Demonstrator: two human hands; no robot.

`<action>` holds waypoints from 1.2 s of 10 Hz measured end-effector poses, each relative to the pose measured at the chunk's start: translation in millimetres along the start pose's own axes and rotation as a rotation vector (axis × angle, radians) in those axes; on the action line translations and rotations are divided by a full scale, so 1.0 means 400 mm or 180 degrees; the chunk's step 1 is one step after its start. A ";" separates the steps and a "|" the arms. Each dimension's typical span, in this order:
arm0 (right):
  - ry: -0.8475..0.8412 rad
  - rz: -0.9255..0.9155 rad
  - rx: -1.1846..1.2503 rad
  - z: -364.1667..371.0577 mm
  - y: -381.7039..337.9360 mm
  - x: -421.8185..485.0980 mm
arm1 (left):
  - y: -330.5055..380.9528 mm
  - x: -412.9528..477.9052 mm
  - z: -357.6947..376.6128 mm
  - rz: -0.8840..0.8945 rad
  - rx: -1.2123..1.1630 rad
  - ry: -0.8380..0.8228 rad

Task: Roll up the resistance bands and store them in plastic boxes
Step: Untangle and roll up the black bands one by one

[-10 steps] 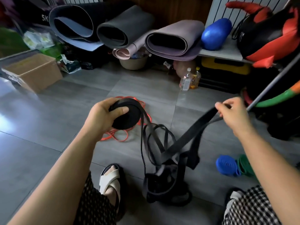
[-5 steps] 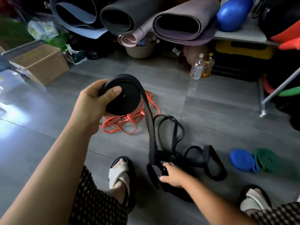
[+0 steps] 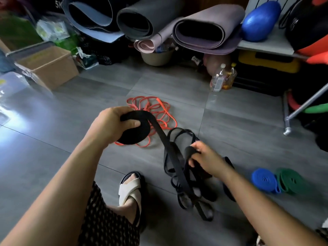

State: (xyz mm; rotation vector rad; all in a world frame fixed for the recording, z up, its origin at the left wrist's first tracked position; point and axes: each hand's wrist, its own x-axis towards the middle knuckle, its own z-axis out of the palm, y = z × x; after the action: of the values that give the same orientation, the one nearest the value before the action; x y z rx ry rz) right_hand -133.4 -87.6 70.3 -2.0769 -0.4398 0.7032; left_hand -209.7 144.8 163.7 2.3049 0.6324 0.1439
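My left hand [image 3: 110, 126] grips a partly rolled black resistance band [image 3: 140, 134], thumb pressed on the flat face of the coil. Its loose tail runs down and right into a tangled heap on the grey floor [image 3: 191, 190]. My right hand [image 3: 205, 158] is closed on a loop of that loose black band, just above the heap. An unrolled orange band [image 3: 159, 110] lies on the floor behind the coil. A rolled blue band [image 3: 263, 179] and a rolled green band [image 3: 289, 181] lie side by side at the right. A clear plastic box [image 3: 12, 86] shows at the left edge.
My sandalled foot [image 3: 129, 189] rests beside the black heap. Rolled yoga mats [image 3: 207, 31], a blue ball [image 3: 259, 20] and a shelf line the back. A cardboard box [image 3: 48, 66] sits at left, two bottles [image 3: 221, 77] at the back, a metal rack leg [image 3: 287, 121] at right.
My right hand let go of the stretched band, dropped to the heap on the floor, then took a loop and lifted it. The left hand kept hold of the coil and lowered it slightly.
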 end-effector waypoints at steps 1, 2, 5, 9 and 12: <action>0.0515 -0.0206 0.0611 -0.120 -0.140 -0.055 | -0.002 -0.004 -0.001 -0.0114 0.0203 -0.0026; 0.1009 -0.0585 0.1348 -0.225 -0.259 -0.124 | 0.000 -0.005 -0.010 -0.0181 0.0227 0.0130; 0.2431 -0.0218 0.1591 -0.375 -0.132 -0.122 | 0.031 -0.019 -0.015 -0.0072 -0.1002 0.0489; 0.0141 -0.0455 -0.0417 -0.180 -0.096 -0.116 | 0.154 -0.037 0.060 0.1189 -0.1091 -0.0047; 0.0280 -0.1392 0.0871 -0.200 -0.175 -0.141 | 0.190 -0.062 0.129 0.1473 -0.1188 -0.0894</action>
State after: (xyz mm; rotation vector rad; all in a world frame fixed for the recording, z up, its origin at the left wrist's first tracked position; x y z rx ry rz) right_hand -130.6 -129.7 182.9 -1.6700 -0.6808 0.3848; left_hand -186.5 54.0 180.0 2.0163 -0.0750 0.1368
